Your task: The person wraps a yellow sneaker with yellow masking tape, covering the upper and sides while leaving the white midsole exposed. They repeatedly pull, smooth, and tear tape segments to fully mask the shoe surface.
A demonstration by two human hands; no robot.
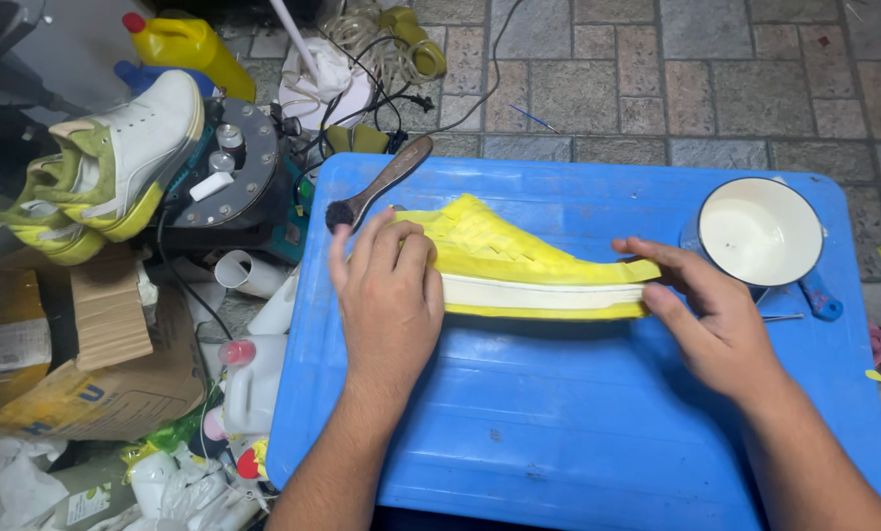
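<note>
The yellow shoe (519,261) lies on its side near the middle of the blue table (578,433), toward the far edge, with its white sole band facing the person. The pot of white liquid (760,231) stands at the far right corner, just beside the right hand (706,315). I judge that a careless move of this hand can knock the pot and spill it over the table and the shoe. The brush (381,182) lies over the far left edge and can fall if the shoe is pushed against it.

The left hand (391,295) rests flat on the toe end, fingers spread and pressing down, not closed around it. The right hand pinches the heel end between the thumb and the fingers, with the wrist bent inward.
</note>
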